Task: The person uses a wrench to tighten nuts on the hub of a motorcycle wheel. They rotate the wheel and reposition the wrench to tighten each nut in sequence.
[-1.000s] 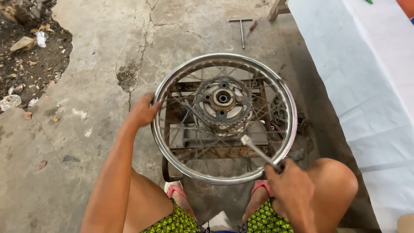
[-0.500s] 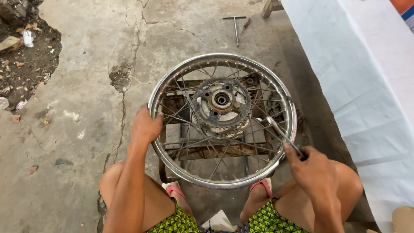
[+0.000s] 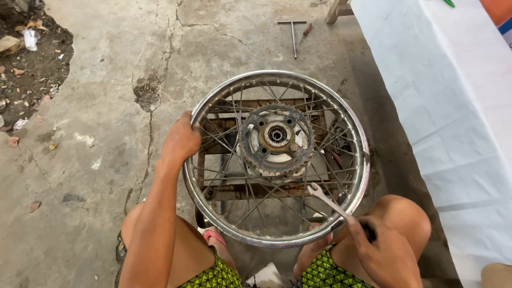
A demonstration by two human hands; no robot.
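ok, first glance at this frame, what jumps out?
A chrome spoked wheel with a rusty sprocket hub lies flat on a low metal stand at centre, between the seated person's knees. The left hand grips the rim's left edge; the right hand holds a wrench with its head among the lower-right spokes. A T-handle tool lies on the cracked concrete beyond.

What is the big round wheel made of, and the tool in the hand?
The wheel rim looks like shiny chromed metal, since it gleams and mirrors light. Its toothed sprocket seems bare steel, dull brown with rust. The wrench in the right hand looks like plain silvery steel, smooth and grey.
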